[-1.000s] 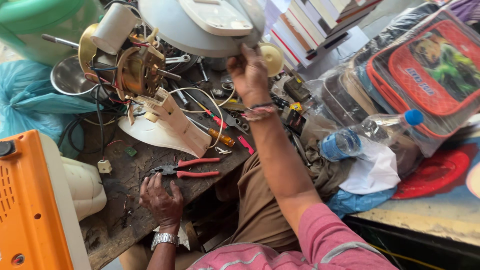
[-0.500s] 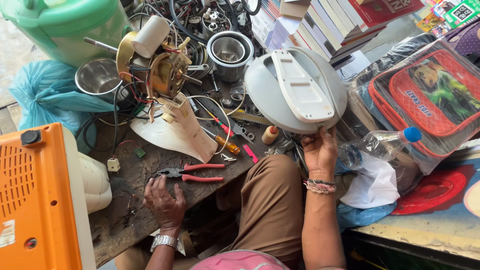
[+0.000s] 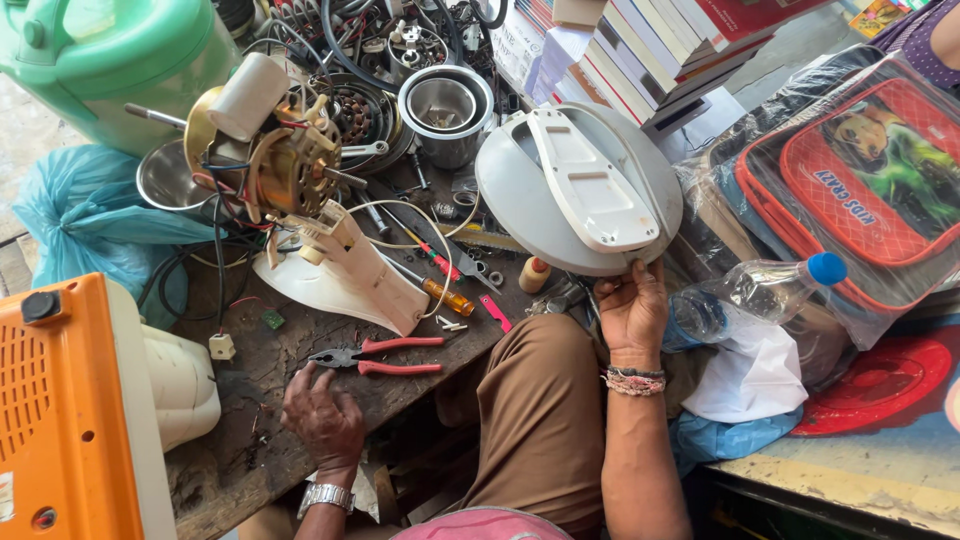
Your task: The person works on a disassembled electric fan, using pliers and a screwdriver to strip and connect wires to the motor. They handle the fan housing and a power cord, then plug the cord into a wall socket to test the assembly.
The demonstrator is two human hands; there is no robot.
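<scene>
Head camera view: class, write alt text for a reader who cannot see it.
A seated person's right hand grips the rim of a round grey fan base over a cluttered workbench. The left hand rests on the bench beside red-handled pliers, near a bare fan motor.

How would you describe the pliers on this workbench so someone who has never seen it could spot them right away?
Start at the dark wooden workbench and find the white fan body with its exposed motor. Just below it, toward the person, lie the pliers, beside the fingertips of the left hand. Their two red handles pointing right set them apart from the yellow-handled screwdriver nearby.
</scene>
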